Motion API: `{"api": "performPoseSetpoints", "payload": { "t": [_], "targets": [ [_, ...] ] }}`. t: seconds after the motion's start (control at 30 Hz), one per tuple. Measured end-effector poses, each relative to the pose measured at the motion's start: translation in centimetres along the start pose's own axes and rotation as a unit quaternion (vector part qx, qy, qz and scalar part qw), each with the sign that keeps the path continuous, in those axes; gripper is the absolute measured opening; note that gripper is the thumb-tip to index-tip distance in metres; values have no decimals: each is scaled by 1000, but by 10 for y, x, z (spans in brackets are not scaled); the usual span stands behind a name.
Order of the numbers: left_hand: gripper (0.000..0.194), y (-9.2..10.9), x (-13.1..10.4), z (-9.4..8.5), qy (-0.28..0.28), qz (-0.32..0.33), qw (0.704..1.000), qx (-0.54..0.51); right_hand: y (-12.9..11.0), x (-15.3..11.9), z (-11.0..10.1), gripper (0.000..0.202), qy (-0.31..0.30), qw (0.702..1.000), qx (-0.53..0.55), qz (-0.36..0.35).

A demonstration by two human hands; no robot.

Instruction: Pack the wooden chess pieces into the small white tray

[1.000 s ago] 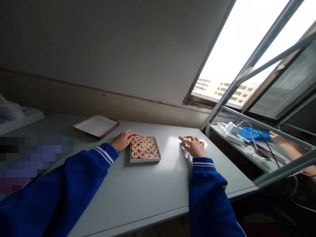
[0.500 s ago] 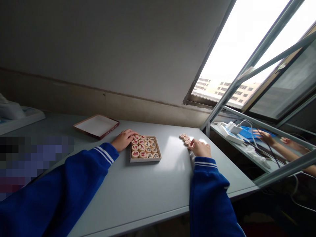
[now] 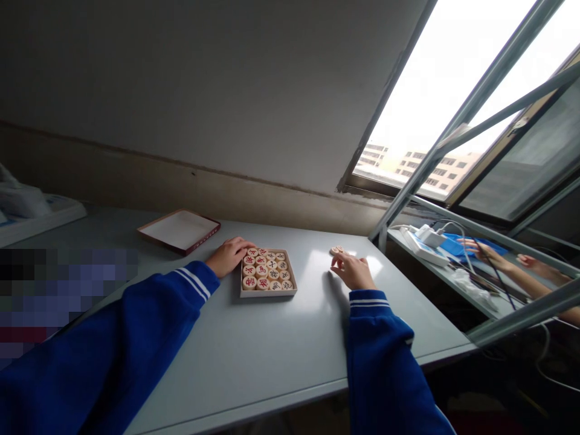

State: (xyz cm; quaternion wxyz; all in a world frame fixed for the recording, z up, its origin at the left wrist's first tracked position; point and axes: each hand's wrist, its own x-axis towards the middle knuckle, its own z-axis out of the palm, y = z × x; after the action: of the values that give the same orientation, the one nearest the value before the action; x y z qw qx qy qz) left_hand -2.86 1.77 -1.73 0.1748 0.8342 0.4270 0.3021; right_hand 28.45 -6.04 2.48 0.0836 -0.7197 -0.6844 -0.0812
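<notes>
A shallow open box (image 3: 268, 293) holds rows of round wooden pieces (image 3: 262, 270), some with red characters and some with dark ones. My left hand (image 3: 230, 255) grips the box at its far left corner, fingers close together. To the right, my right hand (image 3: 354, 272) is held a little above the table with thumb and fingers curled towards each other; whatever is between them cannot be made out. Just beyond its fingers lie a few loose round pieces (image 3: 336, 249), partly hidden by the hand.
The upturned box lid (image 3: 179, 231) lies at the back left of the grey table (image 3: 272, 356). A white object (image 3: 27, 205) stands at the far left. Right of the table are metal bars (image 3: 410, 181), a shelf with a power strip (image 3: 426, 248) and another person's hands (image 3: 487, 254).
My right hand has moved slightly left and lifted from the loose pieces. Fewer loose pieces show beside it. My left hand stays at the box corner.
</notes>
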Motion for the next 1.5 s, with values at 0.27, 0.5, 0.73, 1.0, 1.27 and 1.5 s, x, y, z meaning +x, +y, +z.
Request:
{"api": "performPoseSetpoints", "payload": {
  "t": [0.27, 0.5, 0.73, 1.0, 1.27, 1.5],
  "targets": [
    [35, 4, 0, -2, -6, -15, 1000, -23, -71, 16, 9, 33, 51, 959, 194, -201],
    [34, 3, 0, 0, 1, -17, 999, -40, -130, 32, -2, 28, -20, 957, 124, -262],
    [35, 5, 0, 2, -4, -20, 999, -32, -132, 28, 13, 25, 37, 960, 122, -249],
    [38, 6, 0, -2, -13, -14, 1000, -13, -103, 41, 12, 19, 97, 970, 158, -158],
    [41, 6, 0, -1, -6, -15, 1000, -9, -41, 46, 17, 16, 54, 996, 52, 44],
    [38, 4, 0, 0, 5, -8, 1000, -3, -13, 45, 23, 21, 72, 980, 45, 179]
  ]
}}
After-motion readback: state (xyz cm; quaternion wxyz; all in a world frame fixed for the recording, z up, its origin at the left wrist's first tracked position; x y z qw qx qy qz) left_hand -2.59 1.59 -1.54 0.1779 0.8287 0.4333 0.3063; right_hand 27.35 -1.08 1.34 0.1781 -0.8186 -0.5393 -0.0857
